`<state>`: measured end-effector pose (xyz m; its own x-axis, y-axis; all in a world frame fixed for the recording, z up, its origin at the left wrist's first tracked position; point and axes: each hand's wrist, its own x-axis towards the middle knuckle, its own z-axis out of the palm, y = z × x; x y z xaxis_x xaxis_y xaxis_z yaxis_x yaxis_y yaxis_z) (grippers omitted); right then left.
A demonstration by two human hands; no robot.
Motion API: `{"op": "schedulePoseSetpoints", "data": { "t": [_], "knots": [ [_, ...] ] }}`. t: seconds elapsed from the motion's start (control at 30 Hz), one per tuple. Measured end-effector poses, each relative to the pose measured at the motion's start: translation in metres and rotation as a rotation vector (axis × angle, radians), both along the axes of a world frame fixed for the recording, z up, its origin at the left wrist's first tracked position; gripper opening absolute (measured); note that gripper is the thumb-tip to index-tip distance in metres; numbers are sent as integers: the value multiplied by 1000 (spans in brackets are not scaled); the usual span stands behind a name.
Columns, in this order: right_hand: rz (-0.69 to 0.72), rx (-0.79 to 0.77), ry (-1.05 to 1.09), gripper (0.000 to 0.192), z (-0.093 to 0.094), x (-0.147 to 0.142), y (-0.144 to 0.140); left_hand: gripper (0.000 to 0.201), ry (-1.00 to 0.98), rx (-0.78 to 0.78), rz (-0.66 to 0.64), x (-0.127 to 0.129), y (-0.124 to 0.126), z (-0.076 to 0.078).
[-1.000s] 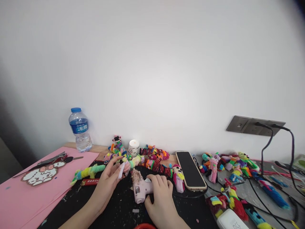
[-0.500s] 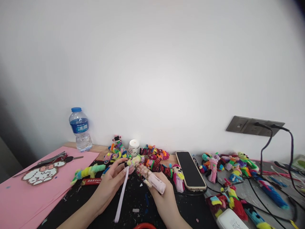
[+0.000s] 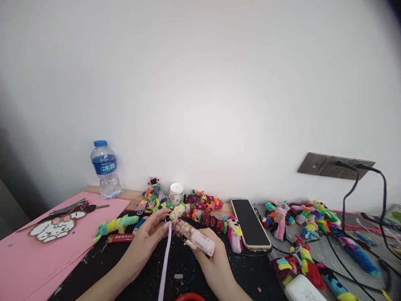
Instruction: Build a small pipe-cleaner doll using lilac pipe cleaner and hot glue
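Note:
My right hand (image 3: 215, 265) grips a small pale pink glue gun (image 3: 198, 239), its crusted nozzle pointing up and left. My left hand (image 3: 145, 244) pinches the top end of a pale lilac pipe cleaner (image 3: 164, 267) right at the gun's nozzle; the stem hangs down toward the bottom edge of the view. Both hands hover over a black mat (image 3: 156, 271) speckled with scraps. Behind the fingers lies a row of bright pipe-cleaner figures (image 3: 200, 209).
A water bottle (image 3: 105, 170), a small white jar (image 3: 176, 193), a dark phone (image 3: 250, 224), pink paper (image 3: 40, 255) with a bead picture and scissors, a red lighter (image 3: 119, 238), more figures (image 3: 300, 217), a wall socket (image 3: 335, 165) with black cables, a white box (image 3: 302, 289).
My right hand lifted the glue gun off the mat and turned its nozzle to the pipe cleaner's end. The pipe cleaner, bunched in my left hand, now hangs down straight.

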<state>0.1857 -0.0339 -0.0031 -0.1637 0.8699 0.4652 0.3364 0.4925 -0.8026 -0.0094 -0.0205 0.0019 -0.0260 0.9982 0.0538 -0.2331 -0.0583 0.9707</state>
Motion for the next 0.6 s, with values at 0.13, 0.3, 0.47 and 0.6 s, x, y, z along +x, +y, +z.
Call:
{"op": "schedulePoseSetpoints", "data": {
  "t": [0.13, 0.3, 0.47, 0.6],
  "knots": [
    [22, -54, -63, 8, 2, 0, -1, 37, 53, 1, 2, 0, -1, 2],
    [21, -57, -62, 4, -1, 0, -1, 38, 77, 14, 4, 0, 0, 3],
    [29, -58, -41, 4, -4, 1, 0, 37, 63, 10, 4, -1, 0, 2],
    [29, -59, -26, 5, -1, 1, 0, 38, 67, 9, 20, -1, -1, 3]
  ]
}}
